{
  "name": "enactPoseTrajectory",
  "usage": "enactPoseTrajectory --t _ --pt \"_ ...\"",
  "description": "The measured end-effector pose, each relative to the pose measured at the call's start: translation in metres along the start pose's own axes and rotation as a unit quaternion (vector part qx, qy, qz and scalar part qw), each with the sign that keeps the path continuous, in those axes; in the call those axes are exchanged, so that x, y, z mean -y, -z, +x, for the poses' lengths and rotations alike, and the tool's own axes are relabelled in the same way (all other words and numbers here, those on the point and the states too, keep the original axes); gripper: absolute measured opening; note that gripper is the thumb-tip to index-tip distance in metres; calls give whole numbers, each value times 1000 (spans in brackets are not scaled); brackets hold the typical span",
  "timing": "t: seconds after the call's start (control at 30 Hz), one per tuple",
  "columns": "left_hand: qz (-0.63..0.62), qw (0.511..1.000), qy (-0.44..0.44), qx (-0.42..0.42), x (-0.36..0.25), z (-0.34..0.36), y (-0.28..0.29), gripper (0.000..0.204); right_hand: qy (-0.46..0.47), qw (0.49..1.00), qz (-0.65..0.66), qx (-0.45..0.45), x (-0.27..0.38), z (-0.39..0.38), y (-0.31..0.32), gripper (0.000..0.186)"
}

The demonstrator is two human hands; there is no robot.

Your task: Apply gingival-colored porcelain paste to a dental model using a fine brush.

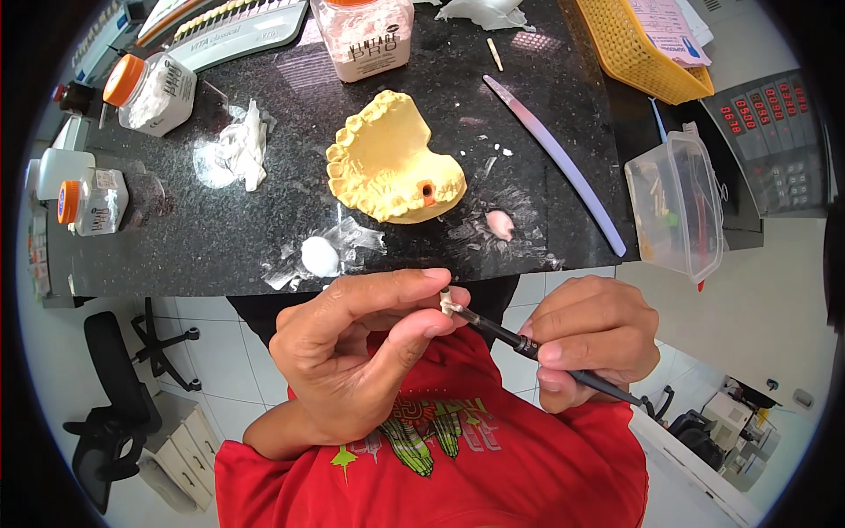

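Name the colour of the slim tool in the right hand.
The slim tool in the right hand is mostly black, seen best in the head view.

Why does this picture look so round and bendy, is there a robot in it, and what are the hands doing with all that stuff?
There's no robot here, just a person in a red shirt. The camera sits on the person's head and looks down. Its very wide lens makes straight edges curve.

The left hand pinches a small pale piece between its fingertips. The right hand holds a thin dark tool like a pen, with its tip at that piece.

On the dark speckled table is a yellow model of teeth. Near it are a white blob, a pink blob and a curved purple stick. Farther off are jars with orange lids.
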State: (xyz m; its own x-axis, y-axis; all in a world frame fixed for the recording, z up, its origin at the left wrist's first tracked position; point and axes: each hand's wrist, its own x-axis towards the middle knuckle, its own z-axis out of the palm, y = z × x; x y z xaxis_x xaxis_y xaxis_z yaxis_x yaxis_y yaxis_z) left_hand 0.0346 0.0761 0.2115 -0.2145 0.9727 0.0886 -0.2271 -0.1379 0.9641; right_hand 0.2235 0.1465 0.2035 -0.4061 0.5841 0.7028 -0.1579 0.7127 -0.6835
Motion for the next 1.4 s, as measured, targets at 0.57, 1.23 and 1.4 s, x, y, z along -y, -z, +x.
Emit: enactPoseTrajectory --t 0.57,1.23,1.4 --pt "-12 1000 0 5 0 0 1 22 -5 1000 -8 -6 2 0 -1 16" --pt "-3 1000 28 1 -4 -1 1 22 -37 999 -9 -30 14 0 13 17" --pt "96 994 -25 38 -2 2 4 21 -200 973 -31 -115 20 0 12 19"
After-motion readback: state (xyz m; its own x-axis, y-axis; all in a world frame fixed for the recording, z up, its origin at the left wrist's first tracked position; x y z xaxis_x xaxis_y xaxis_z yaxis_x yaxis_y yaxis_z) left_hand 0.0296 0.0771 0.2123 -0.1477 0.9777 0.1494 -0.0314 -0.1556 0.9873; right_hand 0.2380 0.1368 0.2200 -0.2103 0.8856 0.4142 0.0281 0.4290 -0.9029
